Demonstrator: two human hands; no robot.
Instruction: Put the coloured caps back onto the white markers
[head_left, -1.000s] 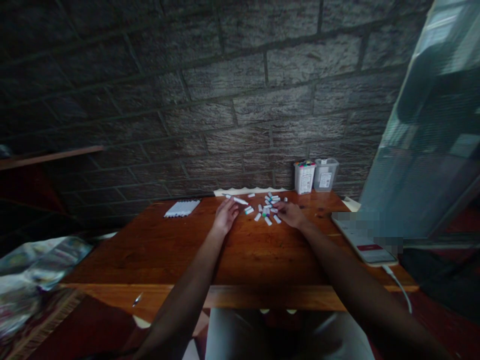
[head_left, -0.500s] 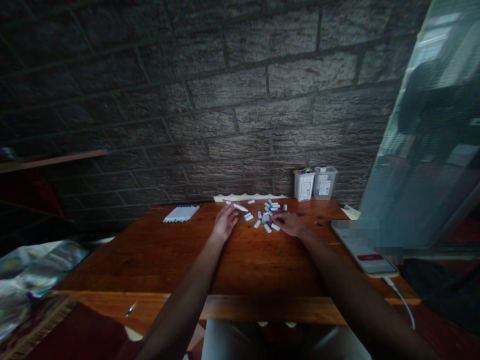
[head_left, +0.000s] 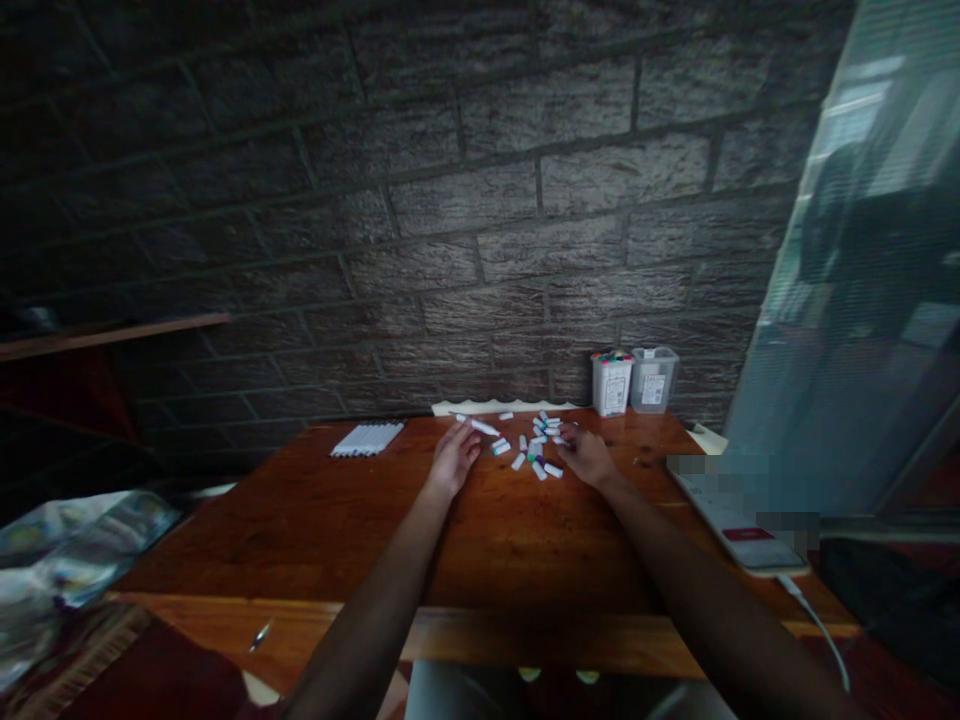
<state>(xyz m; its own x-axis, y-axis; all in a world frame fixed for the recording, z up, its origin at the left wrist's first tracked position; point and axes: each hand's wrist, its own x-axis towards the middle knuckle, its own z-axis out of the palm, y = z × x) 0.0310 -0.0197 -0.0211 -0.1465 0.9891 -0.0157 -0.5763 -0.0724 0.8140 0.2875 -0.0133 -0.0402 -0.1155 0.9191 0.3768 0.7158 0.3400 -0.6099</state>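
Observation:
My left hand (head_left: 454, 460) is above the left side of the wooden table, its fingers closed round a white marker (head_left: 478, 426) whose tip points right. On the right, my right hand (head_left: 588, 457) reaches to the edge of a loose pile of white marker caps (head_left: 540, 471). Its thumb and fingers pinch one small white cap (head_left: 560, 440); the grip is partly hidden by the fingers. Some caps show green, blue or purple ends. A pair of caps (head_left: 500, 447) lies just right of the left hand.
A row of white markers (head_left: 369, 438) lies at the table's (head_left: 300, 530) back left. At the back right stand a tub of colourful-ended markers (head_left: 613, 388) and a clear tub (head_left: 654, 382). A phone (head_left: 750, 540) with a white cable lies on the right. A stone wall rises behind.
The view has tilted up a little, so everything sits lower. My right hand has drawn slightly right from the middle of the caps. My left hand still holds the marker.

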